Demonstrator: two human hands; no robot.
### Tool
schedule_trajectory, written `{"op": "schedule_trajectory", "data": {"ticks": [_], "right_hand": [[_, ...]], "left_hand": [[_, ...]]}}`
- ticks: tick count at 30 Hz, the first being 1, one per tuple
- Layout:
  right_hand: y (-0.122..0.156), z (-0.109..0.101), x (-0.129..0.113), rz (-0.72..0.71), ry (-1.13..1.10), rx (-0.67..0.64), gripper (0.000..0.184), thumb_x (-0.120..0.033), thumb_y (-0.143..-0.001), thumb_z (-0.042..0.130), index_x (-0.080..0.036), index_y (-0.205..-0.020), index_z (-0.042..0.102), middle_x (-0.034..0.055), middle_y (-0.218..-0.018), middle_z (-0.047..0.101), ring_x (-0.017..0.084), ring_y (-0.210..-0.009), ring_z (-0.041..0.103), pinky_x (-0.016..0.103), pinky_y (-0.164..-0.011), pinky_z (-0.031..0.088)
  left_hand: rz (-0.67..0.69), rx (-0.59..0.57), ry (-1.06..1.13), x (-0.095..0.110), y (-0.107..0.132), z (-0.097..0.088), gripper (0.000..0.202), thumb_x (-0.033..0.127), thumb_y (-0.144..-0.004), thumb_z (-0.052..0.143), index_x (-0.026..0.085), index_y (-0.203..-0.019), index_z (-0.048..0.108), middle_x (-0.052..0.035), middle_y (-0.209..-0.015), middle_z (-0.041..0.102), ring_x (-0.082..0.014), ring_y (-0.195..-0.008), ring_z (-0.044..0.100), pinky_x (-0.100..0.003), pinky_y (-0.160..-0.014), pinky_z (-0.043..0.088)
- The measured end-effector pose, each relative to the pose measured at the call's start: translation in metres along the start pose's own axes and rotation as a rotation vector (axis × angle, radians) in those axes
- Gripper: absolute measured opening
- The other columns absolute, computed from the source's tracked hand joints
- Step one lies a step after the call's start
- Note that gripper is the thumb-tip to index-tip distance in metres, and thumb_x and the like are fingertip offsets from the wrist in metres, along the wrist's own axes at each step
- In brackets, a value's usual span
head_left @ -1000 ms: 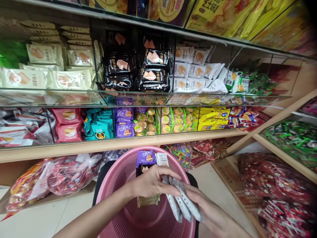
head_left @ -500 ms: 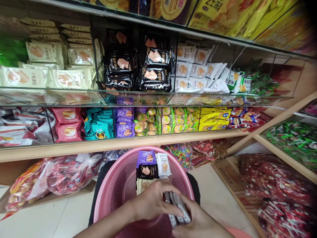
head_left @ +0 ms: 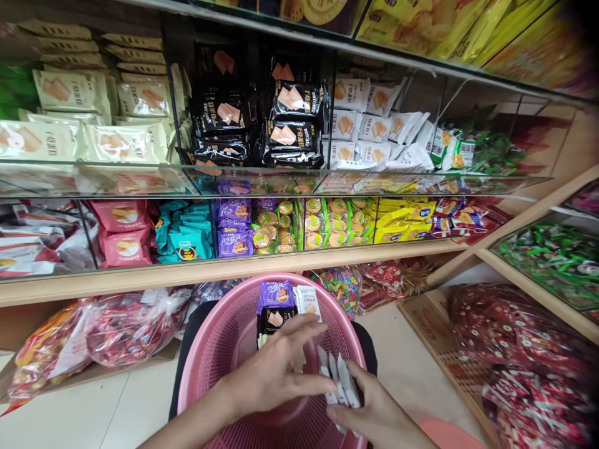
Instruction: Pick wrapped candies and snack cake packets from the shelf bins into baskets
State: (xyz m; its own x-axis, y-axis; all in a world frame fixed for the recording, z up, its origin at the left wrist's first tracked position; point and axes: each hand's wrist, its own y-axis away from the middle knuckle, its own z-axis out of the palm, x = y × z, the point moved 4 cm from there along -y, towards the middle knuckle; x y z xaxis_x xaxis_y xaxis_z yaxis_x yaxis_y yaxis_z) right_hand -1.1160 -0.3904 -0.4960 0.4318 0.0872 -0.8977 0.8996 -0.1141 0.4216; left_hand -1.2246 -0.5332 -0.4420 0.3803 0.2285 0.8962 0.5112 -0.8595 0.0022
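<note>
Over a pink plastic basket (head_left: 199, 368), my right hand (head_left: 374, 408) grips a small stack of white snack packets (head_left: 340, 381) standing on edge. My left hand (head_left: 269, 374) is open with fingers stretched out, its thumb close to the left side of that stack; whether it touches cannot be told. Along the basket's far side sit a purple cookie packet (head_left: 275, 295), a black cake packet (head_left: 277, 318) and a white cake packet (head_left: 307, 300). A cream packet below the black one is mostly hidden by my left hand.
Above are glass-fronted shelves with cream packets (head_left: 126, 143), black packets (head_left: 292, 134) and white packets (head_left: 345, 125). A wooden shelf edge (head_left: 154, 275) runs just behind the basket. Bagged sweets (head_left: 128, 327) lie on the left floor; red bags (head_left: 528, 399) fill a carton at right.
My left hand has let go of the white packets and opened, moving a little left. The right hand keeps the stack, whose packets now fan apart. The view has shifted slightly.
</note>
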Motion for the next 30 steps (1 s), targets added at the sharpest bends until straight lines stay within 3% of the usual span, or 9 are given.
{"op": "schedule_trajectory", "data": {"ticks": [5, 9, 11, 15, 18, 24, 30], "right_hand": [[-0.013, -0.002, 0.003, 0.016, 0.025, 0.088, 0.041, -0.033, -0.066, 0.068, -0.017, -0.103, 0.06, 0.0021, -0.087, 0.07, 0.02, -0.082, 0.063, 0.03, -0.074, 0.047], [-0.023, 0.006, 0.01, 0.059, -0.033, 0.153, 0.052, -0.041, -0.078, 0.058, -0.015, -0.122, 0.049, 0.0067, -0.103, 0.07, 0.022, -0.095, 0.064, 0.032, -0.082, 0.047], [-0.025, 0.008, 0.012, 0.058, 0.173, 0.209, 0.042, -0.035, -0.081, 0.054, -0.015, -0.117, 0.05, 0.008, -0.102, 0.069, 0.023, -0.097, 0.064, 0.032, -0.083, 0.047], [-0.023, 0.013, 0.011, 0.152, 0.805, 0.296, 0.024, -0.018, -0.081, 0.049, -0.014, -0.104, 0.052, 0.0155, -0.108, 0.065, 0.03, -0.101, 0.062, 0.036, -0.08, 0.045], [-0.022, 0.021, 0.007, 0.247, 0.973, 0.253, 0.026, -0.012, -0.081, 0.047, -0.012, -0.107, 0.052, 0.0176, -0.111, 0.064, 0.031, -0.102, 0.062, 0.037, -0.079, 0.045], [-0.033, 0.021, 0.004, 0.264, 0.941, 0.223, 0.02, -0.018, -0.08, 0.05, -0.014, -0.099, 0.053, 0.0159, -0.102, 0.068, 0.031, -0.096, 0.066, 0.035, -0.072, 0.045], [-0.047, 0.016, 0.029, 0.263, 0.804, 0.209, 0.022, -0.019, -0.073, 0.055, -0.015, -0.095, 0.052, 0.0143, -0.099, 0.07, 0.028, -0.095, 0.067, 0.031, -0.072, 0.045]], "left_hand": [[0.06, 0.254, -0.043, 0.007, 0.015, -0.045, 0.05, 0.042, -0.083, 0.062, 0.03, -0.13, 0.052, -0.0074, -0.141, 0.048, -0.026, -0.132, 0.042, -0.046, -0.11, 0.035], [0.107, 0.392, -0.064, 0.003, 0.024, -0.06, 0.04, 0.035, -0.087, 0.058, 0.032, -0.127, 0.055, -0.0049, -0.137, 0.051, -0.0235, -0.13, 0.043, -0.042, -0.109, 0.037], [0.11, 0.424, -0.064, -0.001, 0.028, -0.063, 0.037, 0.033, -0.088, 0.057, 0.033, -0.125, 0.055, -0.0032, -0.137, 0.051, -0.0219, -0.131, 0.042, -0.04, -0.109, 0.037], [0.117, 0.472, -0.056, -0.007, 0.037, -0.065, 0.031, 0.03, -0.09, 0.055, 0.033, -0.121, 0.057, -0.0021, -0.133, 0.055, -0.0201, -0.128, 0.045, -0.038, -0.108, 0.037], [0.101, 0.516, -0.055, -0.01, 0.043, -0.066, 0.028, 0.03, -0.09, 0.054, 0.032, -0.117, 0.059, -0.0024, -0.13, 0.057, -0.0195, -0.127, 0.047, -0.037, -0.107, 0.039], [0.084, 0.623, -0.073, -0.021, 0.059, -0.073, 0.022, 0.028, -0.09, 0.053, 0.03, -0.11, 0.063, -0.0017, -0.123, 0.061, -0.017, -0.118, 0.054, -0.031, -0.101, 0.044], [0.004, 0.698, -0.097, -0.04, 0.078, -0.079, 0.022, 0.031, -0.089, 0.054, 0.026, -0.108, 0.065, -0.0048, -0.12, 0.062, -0.0191, -0.118, 0.055, -0.034, -0.101, 0.045]]}}
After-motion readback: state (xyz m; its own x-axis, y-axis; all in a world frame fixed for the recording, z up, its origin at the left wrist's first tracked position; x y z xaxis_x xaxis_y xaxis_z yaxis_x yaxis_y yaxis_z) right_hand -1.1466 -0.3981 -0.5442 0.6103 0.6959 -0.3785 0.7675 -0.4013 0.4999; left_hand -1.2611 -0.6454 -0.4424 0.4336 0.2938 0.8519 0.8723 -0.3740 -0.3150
